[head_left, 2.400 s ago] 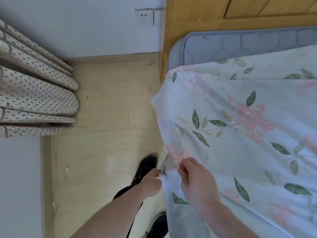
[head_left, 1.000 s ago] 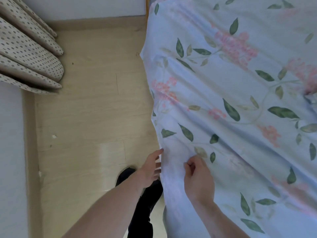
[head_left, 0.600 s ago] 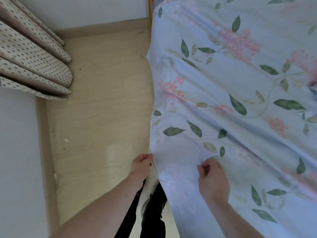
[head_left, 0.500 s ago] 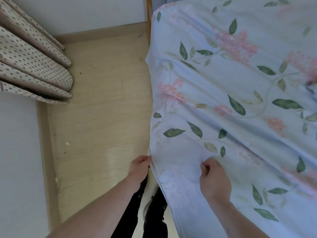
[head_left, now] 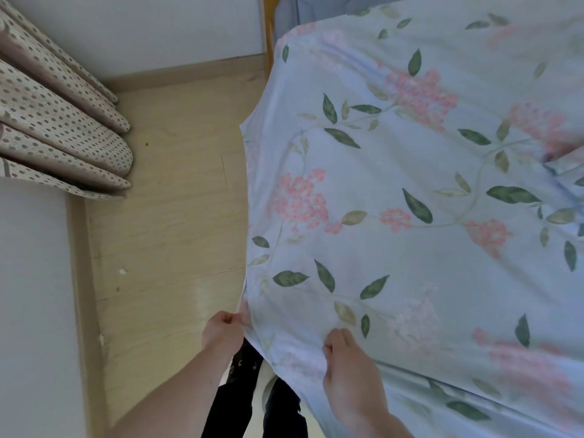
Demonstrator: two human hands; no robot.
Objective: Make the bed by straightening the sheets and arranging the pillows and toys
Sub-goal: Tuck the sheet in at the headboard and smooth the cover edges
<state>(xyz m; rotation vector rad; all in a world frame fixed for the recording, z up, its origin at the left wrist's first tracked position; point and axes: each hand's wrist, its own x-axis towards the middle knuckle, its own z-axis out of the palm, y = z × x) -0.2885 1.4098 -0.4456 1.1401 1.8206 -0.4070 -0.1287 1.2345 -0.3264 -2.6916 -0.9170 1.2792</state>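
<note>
A pale blue sheet (head_left: pixel 410 191) printed with pink blossoms and green leaves covers the bed and fills the right of the head view. Its left edge hangs over the bed's side. My left hand (head_left: pixel 222 331) pinches that hanging edge at the lower middle. A little to the right, my right hand (head_left: pixel 349 366) grips a fold of the same sheet near its lower edge. The stretch of cloth between my hands is held up and taut. A folded piece of matching fabric (head_left: pixel 565 169) shows at the far right. No toys are in view.
Light wooden floor (head_left: pixel 170 216) runs along the bed's left side. Dotted curtains (head_left: pixel 53 121) hang at the upper left against a white wall. A grey mattress corner (head_left: pixel 297 11) and wooden bed frame (head_left: pixel 268 36) show at the top. My dark trouser legs (head_left: pixel 240 403) stand beside the bed.
Both hands have closed on the sheet's edge and drawn it out flatter; earlier the left hand was open beside it. The view has risen slightly, showing the mattress corner again.
</note>
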